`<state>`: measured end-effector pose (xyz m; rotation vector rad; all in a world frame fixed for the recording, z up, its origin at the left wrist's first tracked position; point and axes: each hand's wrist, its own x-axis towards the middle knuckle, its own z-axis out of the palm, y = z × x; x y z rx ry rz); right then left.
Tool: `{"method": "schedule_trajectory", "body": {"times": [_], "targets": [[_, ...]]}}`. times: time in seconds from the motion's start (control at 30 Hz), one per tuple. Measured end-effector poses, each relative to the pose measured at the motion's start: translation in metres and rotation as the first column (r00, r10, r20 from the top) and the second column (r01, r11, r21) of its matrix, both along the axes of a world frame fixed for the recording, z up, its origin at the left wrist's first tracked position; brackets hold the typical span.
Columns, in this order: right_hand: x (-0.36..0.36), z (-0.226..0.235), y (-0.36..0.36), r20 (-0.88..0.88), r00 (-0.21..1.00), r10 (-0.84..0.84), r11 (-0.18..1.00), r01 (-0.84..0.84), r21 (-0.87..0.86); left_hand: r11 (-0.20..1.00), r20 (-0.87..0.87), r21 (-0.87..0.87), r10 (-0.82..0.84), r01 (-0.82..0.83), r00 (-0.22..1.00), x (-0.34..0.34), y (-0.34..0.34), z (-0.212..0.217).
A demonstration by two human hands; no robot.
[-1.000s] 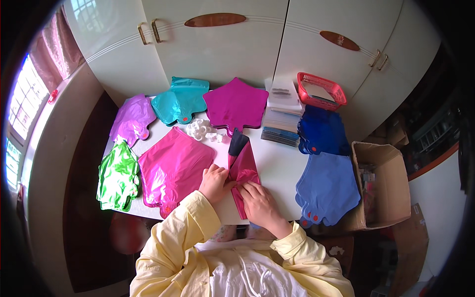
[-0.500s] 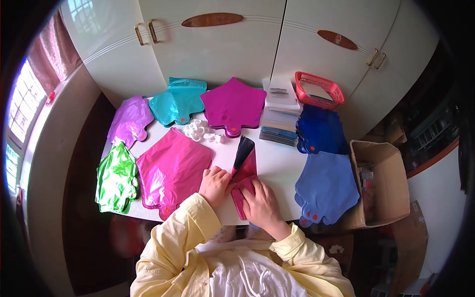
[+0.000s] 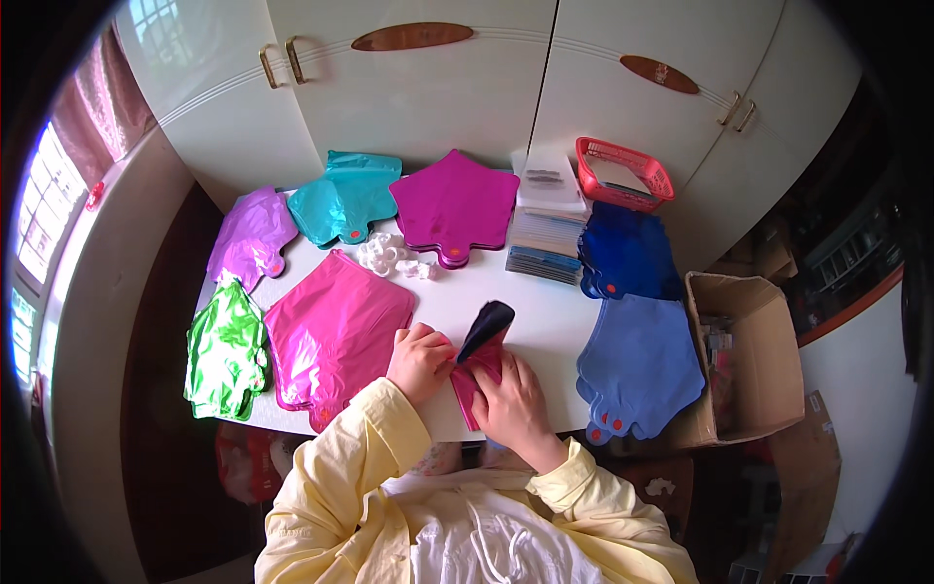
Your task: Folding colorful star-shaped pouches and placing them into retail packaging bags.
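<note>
Pink foil (image 3: 464, 392), apparently pinched, bridges left grip (image 3: 420, 365) and right grip (image 3: 516, 407).

Nothing legible. Pale yellow cloth jacket (image 3: 341, 477): short line of letter-like marking on left sleeve, too small to read. Brown oval plaque (image 3: 660, 74) on glossy white cupboard door (image 3: 623, 122): small pale mark, characters or emblem, cannot tell which. Stack of thin white rectangular packets (image 3: 553, 201): blurred grey bands on top one. Dusty-blue star-shaped foil sheets (image 3: 642, 360): round red spots, any lettering indistinct.
</note>
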<state>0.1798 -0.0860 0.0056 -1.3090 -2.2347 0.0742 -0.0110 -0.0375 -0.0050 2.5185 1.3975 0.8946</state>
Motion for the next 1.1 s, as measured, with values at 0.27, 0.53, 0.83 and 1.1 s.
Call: {"method": "schedule_trajectory", "body": {"times": [0.27, 0.53, 0.83, 1.1], "targets": [[0.001, 0.002, -0.002, 0.042, 0.999, -0.031, 0.998, 0.028, 0.056, 0.996, -0.008, 0.068, -0.062, 0.062, 0.998, -0.001, 0.000, 0.005], [0.002, -0.006, 0.000, -0.015, 0.999, 0.044, 0.998, -0.044, 0.042, 0.999, 0.013, -0.015, -0.040, 0.040, 0.999, 0.000, 0.004, 0.000], [0.000, -0.005, 0.001, -0.032, 0.999, 0.015, 0.997, -0.012, 0.073, 0.996, 0.003, -0.028, -0.086, 0.086, 0.996, 0.005, 0.005, 0.000], [0.002, -0.007, -0.002, 0.035, 0.999, -0.035, 0.995, 0.032, 0.092, 0.981, -0.110, 0.137, -0.122, 0.137, 0.986, 0.009, 0.003, 0.009]]}}
